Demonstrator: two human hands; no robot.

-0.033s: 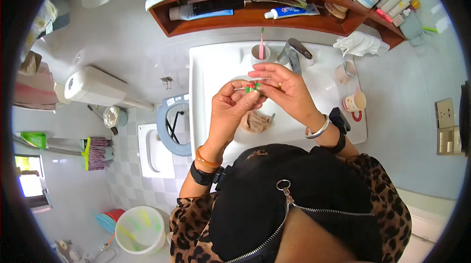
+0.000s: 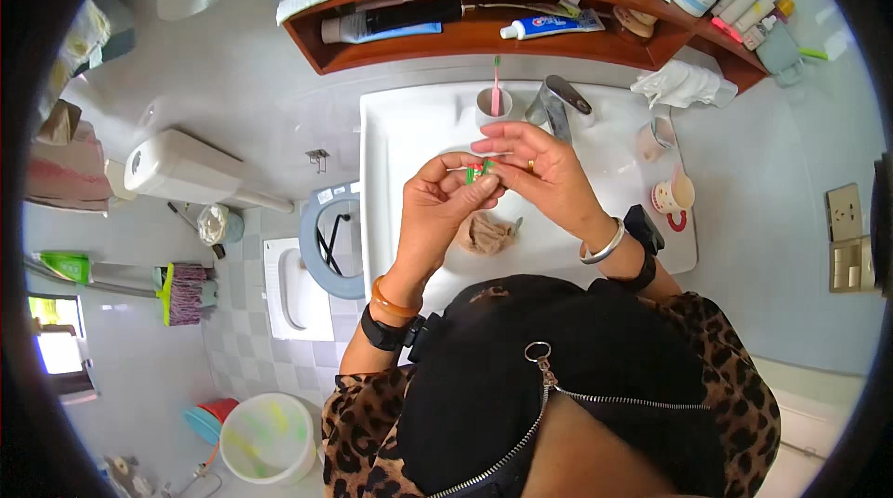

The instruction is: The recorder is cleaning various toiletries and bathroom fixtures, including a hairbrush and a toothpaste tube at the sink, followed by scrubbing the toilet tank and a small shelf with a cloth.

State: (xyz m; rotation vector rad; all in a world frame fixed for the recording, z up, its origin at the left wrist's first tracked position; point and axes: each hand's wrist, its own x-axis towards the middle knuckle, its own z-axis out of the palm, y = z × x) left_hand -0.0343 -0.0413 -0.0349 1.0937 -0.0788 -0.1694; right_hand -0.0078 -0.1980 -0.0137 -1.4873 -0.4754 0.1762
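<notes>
Over the white washbasin (image 2: 395, 140), both my hands meet at a small green and red piece (image 2: 475, 172) that looks like a little wrapper or packet; its exact kind is hidden by my fingers. My left hand (image 2: 435, 199) pinches it between thumb and fingers. At its right end my right hand (image 2: 551, 171) is closed with thumb and forefinger, the other fingers stretched out to the left. Just below the hands, a crumpled brown cloth (image 2: 487, 235) lies in the basin. A pink toothbrush (image 2: 496, 100) stands in a cup (image 2: 484, 115) beyond them.
Beside the cup rises a metal faucet (image 2: 561, 107). A patterned mug (image 2: 672, 193) and a clear cup (image 2: 655, 137) stand at the basin's right side. Above runs a wooden shelf (image 2: 409, 59) with a toothpaste tube (image 2: 553, 24). A toilet seat (image 2: 314, 265) is at the left.
</notes>
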